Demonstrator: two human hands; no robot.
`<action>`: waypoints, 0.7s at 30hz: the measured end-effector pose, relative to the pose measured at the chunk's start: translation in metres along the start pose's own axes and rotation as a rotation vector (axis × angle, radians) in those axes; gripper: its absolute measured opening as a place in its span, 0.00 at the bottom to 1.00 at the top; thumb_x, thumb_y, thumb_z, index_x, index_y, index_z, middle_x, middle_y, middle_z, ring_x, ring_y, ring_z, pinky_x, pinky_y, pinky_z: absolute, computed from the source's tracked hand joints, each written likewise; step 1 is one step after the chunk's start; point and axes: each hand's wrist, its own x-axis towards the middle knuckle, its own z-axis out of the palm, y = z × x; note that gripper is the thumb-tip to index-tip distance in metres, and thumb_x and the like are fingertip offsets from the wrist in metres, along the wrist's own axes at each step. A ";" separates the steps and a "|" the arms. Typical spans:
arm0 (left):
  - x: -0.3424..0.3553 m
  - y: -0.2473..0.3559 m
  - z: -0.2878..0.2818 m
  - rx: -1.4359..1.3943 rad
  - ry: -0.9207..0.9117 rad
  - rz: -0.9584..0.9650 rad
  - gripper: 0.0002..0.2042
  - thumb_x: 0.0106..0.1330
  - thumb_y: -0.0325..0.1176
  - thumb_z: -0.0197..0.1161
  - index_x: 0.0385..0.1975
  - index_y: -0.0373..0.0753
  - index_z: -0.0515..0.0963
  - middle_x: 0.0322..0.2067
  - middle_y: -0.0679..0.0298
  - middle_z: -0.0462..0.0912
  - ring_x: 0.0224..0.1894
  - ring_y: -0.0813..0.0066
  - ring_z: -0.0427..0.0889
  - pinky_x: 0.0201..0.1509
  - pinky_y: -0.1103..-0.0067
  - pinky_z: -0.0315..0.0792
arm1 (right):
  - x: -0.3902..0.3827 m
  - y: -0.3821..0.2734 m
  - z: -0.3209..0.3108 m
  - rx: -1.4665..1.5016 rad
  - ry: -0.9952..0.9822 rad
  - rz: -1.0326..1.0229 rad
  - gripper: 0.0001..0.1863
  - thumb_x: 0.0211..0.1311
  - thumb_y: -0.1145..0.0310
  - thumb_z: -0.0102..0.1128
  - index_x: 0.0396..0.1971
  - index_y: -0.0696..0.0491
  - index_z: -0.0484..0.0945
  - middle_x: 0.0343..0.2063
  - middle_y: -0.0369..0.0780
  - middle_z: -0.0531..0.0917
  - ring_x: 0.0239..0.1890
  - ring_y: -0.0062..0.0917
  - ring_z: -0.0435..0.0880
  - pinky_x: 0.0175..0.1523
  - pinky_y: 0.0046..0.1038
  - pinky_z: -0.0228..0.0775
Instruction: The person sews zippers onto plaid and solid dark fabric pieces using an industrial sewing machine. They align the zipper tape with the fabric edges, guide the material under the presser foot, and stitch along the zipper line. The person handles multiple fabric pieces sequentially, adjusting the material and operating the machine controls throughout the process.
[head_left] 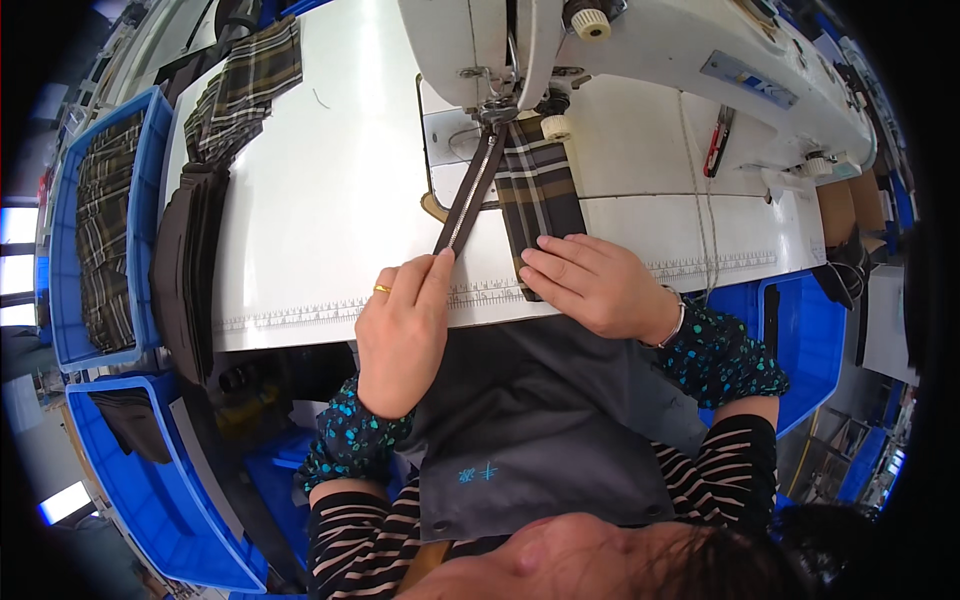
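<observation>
A dark zipper with metal teeth runs from under the presser foot of the sewing machine toward me. My left hand, a ring on one finger, has its fingers closed on the zipper's near end. To the right of the zipper, a folded plaid fabric piece in brown, black and white also reaches up to the foot. My right hand lies on this fabric's near end with its fingers stretched out flat. Zipper and fabric meet at the foot and spread apart toward me.
The white sewing table has a ruler strip along its front edge. Plaid pieces and a dark fabric stack lie at the left, beside a blue crate of plaid pieces. Red-and-black snips lie at the right, near hanging threads.
</observation>
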 end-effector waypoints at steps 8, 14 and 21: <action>0.016 0.023 -0.006 -0.072 0.164 0.067 0.13 0.57 0.22 0.74 0.42 0.41 0.88 0.33 0.67 0.83 0.33 0.68 0.81 0.34 0.74 0.76 | 0.011 -0.027 0.017 -0.044 0.157 0.015 0.12 0.56 0.68 0.65 0.39 0.56 0.87 0.45 0.43 0.88 0.51 0.34 0.89 0.52 0.32 0.83; 0.014 0.032 0.013 -0.193 0.045 0.056 0.13 0.56 0.23 0.75 0.41 0.40 0.87 0.32 0.66 0.81 0.33 0.66 0.80 0.35 0.73 0.76 | 0.001 -0.035 0.024 -0.027 0.194 0.059 0.12 0.61 0.64 0.66 0.40 0.55 0.86 0.46 0.42 0.88 0.53 0.34 0.88 0.54 0.33 0.82; 0.014 0.032 0.005 -0.287 -0.023 -0.029 0.14 0.57 0.22 0.74 0.44 0.39 0.87 0.33 0.65 0.82 0.35 0.63 0.80 0.39 0.70 0.77 | -0.011 -0.038 0.023 -0.062 0.133 0.075 0.14 0.64 0.65 0.63 0.48 0.51 0.86 0.48 0.40 0.86 0.58 0.33 0.86 0.63 0.37 0.77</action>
